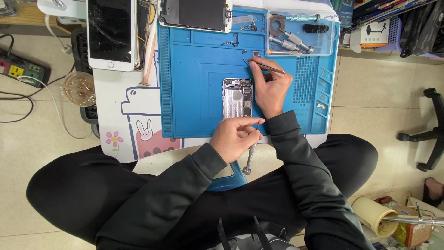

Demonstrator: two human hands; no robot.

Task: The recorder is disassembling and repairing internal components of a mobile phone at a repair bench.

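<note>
Two hands are working over the big blue rubber mat (194, 92) on the tabletop. The left hand (236, 138) is closed around a thin silver metal screwdriver (250, 153), which is pointing down toward the person's lap. The right hand (270, 85) is pinching thin silver metal tweezers (263, 67), and their tip is touching down beside some tiny dark screws (253, 54) near the top of the mat. The opened silver phone body (237, 98) is lying flat in the middle of the mat, just beside the right hand. I think a tiny screw could slip from the tweezers and roll away, because it is so small. The right wrist could also be bumping the phone body. The screwdriver could be dropping onto the lap if the grip is getting loose.
</note>
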